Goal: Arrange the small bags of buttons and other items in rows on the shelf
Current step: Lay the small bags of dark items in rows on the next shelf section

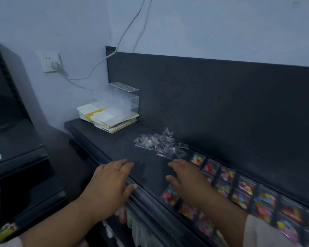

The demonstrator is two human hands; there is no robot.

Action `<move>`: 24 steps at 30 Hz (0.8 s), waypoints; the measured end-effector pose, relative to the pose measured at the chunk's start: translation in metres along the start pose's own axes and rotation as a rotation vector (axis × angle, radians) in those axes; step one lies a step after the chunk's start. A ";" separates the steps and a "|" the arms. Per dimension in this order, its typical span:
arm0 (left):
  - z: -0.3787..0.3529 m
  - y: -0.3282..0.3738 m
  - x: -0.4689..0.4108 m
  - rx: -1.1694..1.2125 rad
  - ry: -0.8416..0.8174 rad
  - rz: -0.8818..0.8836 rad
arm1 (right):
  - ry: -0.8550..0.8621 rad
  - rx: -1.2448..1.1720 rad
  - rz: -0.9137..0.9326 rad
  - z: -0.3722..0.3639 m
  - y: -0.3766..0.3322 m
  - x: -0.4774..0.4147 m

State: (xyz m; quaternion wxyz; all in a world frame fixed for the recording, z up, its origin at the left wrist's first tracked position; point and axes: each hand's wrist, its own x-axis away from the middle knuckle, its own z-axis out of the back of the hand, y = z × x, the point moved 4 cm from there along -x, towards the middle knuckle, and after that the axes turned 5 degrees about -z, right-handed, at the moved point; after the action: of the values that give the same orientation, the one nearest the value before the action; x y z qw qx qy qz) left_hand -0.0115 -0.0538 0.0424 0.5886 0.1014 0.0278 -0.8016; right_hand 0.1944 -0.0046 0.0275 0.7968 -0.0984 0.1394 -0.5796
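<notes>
- Stack of papers point(108, 116), pale and flat, under a clear acrylic rack point(124, 97) at the far left end of the dark shelf point(114, 145).
- Loose pile of clear bags point(161, 142), crinkled, mid-shelf by the back panel point(221, 104).
- Rows of button bags point(239, 191), multicoloured, running rightward along the shelf.
- Left hand point(111, 186) and right hand point(187, 180): fingers spread, empty, palms down over the shelf's front part.

loose bags point(161, 143) mid-shelf point(125, 154) | rowed bags point(246, 188) right | papers point(108, 118) left-back
</notes>
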 end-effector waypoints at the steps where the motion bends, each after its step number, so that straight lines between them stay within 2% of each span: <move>1: 0.000 -0.006 -0.011 -0.012 -0.003 0.006 | -0.001 -0.007 -0.001 -0.002 0.003 -0.013; 16: -0.044 -0.053 -0.162 0.065 -0.063 0.018 | -0.065 -0.053 -0.111 -0.032 0.037 -0.128; 24: -0.069 -0.092 -0.240 0.184 -0.120 -0.070 | -0.056 0.023 -0.237 -0.049 0.039 -0.161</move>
State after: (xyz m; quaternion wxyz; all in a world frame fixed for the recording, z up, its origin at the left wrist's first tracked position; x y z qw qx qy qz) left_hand -0.0212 0.2103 0.0153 0.5492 0.1057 -0.0776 -0.8253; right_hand 0.1664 0.1604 -0.0138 0.7274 -0.1213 0.0979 -0.6683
